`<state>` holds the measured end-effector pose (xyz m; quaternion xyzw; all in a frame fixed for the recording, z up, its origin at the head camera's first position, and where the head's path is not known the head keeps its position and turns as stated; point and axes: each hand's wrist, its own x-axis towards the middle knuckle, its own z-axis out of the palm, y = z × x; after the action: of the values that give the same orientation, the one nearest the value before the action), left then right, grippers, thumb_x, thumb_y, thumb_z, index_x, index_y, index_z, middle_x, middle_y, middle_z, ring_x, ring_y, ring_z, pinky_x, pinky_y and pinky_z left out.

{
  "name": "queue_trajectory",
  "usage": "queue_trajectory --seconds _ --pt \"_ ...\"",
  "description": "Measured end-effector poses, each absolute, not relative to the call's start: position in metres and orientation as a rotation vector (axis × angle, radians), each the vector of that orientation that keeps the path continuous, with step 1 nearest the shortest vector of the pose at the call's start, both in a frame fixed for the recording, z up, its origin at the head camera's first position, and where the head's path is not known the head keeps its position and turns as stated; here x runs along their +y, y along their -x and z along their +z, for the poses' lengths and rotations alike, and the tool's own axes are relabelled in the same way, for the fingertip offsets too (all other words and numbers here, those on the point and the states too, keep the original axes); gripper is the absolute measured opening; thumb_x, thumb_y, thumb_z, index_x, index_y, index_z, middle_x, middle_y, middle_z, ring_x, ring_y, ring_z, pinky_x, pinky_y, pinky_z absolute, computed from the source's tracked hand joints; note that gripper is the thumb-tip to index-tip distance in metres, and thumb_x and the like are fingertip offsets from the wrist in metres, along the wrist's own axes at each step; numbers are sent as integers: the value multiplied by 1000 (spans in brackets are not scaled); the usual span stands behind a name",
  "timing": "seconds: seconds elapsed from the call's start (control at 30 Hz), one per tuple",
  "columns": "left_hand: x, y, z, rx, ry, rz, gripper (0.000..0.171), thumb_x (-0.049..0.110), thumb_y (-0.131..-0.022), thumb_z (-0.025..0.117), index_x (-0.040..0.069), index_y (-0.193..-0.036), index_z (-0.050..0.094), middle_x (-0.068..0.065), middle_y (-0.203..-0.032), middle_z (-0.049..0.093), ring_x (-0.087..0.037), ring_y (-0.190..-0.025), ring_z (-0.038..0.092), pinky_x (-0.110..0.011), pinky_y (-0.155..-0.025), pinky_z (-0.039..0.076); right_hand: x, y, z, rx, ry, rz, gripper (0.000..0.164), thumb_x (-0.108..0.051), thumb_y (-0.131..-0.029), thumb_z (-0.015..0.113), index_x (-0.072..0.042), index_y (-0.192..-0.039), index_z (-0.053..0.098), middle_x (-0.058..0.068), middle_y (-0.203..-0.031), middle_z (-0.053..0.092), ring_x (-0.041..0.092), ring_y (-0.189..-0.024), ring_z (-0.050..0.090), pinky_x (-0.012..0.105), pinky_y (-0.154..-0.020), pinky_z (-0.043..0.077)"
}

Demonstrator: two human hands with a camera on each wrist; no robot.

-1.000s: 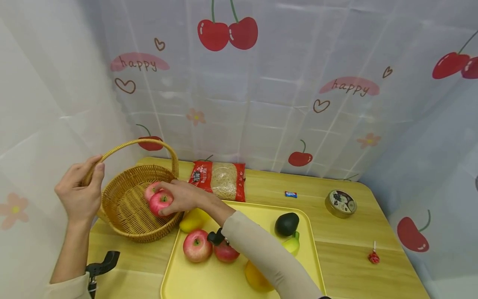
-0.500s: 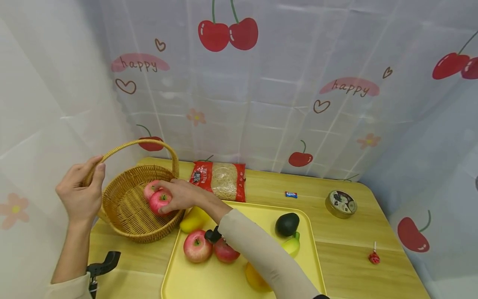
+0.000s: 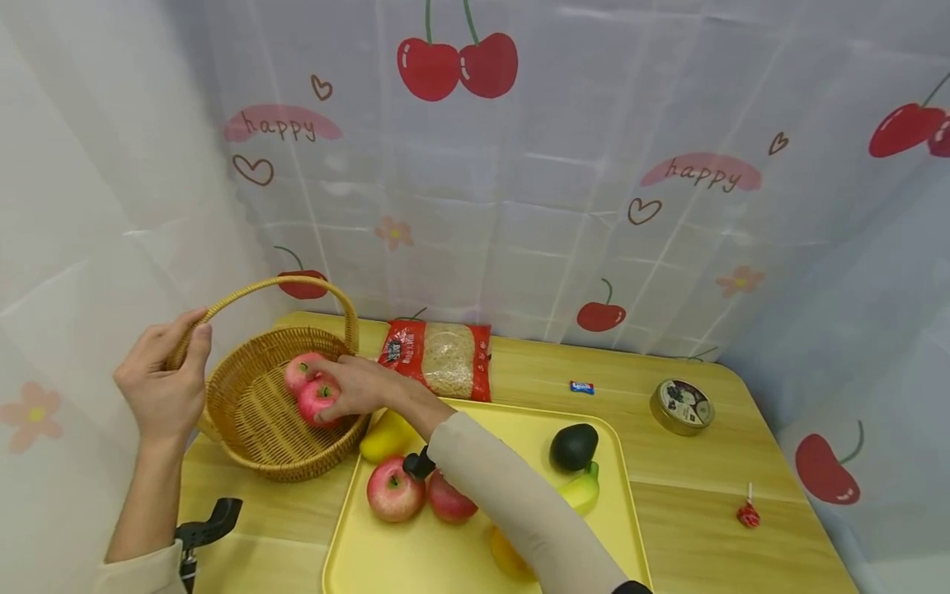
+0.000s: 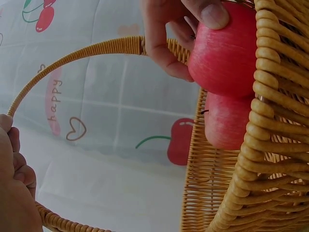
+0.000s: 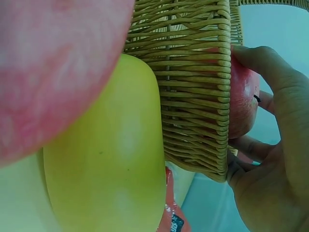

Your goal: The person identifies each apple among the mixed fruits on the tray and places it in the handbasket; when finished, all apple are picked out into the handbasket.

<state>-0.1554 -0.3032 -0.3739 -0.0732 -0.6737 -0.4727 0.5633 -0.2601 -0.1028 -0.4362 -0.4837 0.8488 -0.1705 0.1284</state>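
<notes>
My left hand [image 3: 165, 375] grips the arched handle [image 3: 260, 286] of a wicker basket [image 3: 223, 429] at the left of the table. At the basket's right side, my right hand [image 3: 359, 386] holds a red apple [image 3: 315, 400] between thumb and fingers. A second apple [image 3: 299, 373] lies inside the basket right beside it. In the left wrist view the held apple [image 4: 224, 53] overlaps the other apple [image 4: 224, 123]. From the right wrist, the held apple [image 5: 243, 99] shows at the basket rim, partly hidden behind the wicker wall.
A yellow tray [image 3: 401, 561] bears more apples [image 3: 396, 489], a yellow mango-like fruit [image 3: 386, 437], an avocado [image 3: 574, 447], a banana-like fruit [image 3: 582, 488] and an orange fruit [image 3: 508, 554]. Behind lies a red bag of grain [image 3: 448, 359]. A round tin [image 3: 681, 406], blue wrapper [image 3: 582, 387] and lollipop [image 3: 748, 516] lie right.
Both hands keep their holds, and the held apple stays almost in place at the basket. The head view has shifted slightly, and the right forearm has drawn a little to the left.
</notes>
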Motion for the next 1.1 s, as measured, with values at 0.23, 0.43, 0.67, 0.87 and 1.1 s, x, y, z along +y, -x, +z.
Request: queue_trajectory --seconds 0.23,0.43,0.67,0.87,1.1 --pt "-304 155 -374 -1574 172 -1118 13 -6 -86 72 -10 -98 76 15 -81 66 0 -63 46 -11 -60 33 -105 260 -435 2484 1384 -457 70 -49 -85 75 -31 -144 41 -7 -84 55 7 -77 50 19 -67 42" --pt "-304 155 -374 -1577 169 -1121 14 -5 -86 72 -10 -98 76 16 -81 65 0 -62 43 -11 -59 31 -107 260 -437 2525 1342 -390 65 -53 -85 73 -36 -141 46 -9 -92 56 9 -92 49 21 -73 41" --pt "-304 155 -374 -1578 179 -1120 13 -6 -86 72 -10 -98 76 15 -80 64 -1 -61 39 -12 -59 29 -108 262 -437 2535 1340 -365 68 -53 -85 72 -36 -145 44 -11 -94 57 9 -95 49 23 -76 42" --pt "-304 156 -375 -1576 181 -1122 13 -7 -86 72 -10 -98 76 15 -80 64 -1 -62 41 -11 -58 30 -110 263 -439 2544 1341 -309 70 -56 -86 71 -37 -146 42 -9 -106 55 7 -98 50 23 -81 44" --pt "-305 156 -375 -1577 180 -1119 13 -7 -86 72 -10 -98 76 14 -80 65 -1 -63 44 -11 -59 32 -115 262 -442 2582 1354 -214 69 -58 -88 70 -37 -147 42 -7 -121 55 7 -106 52 24 -88 45"
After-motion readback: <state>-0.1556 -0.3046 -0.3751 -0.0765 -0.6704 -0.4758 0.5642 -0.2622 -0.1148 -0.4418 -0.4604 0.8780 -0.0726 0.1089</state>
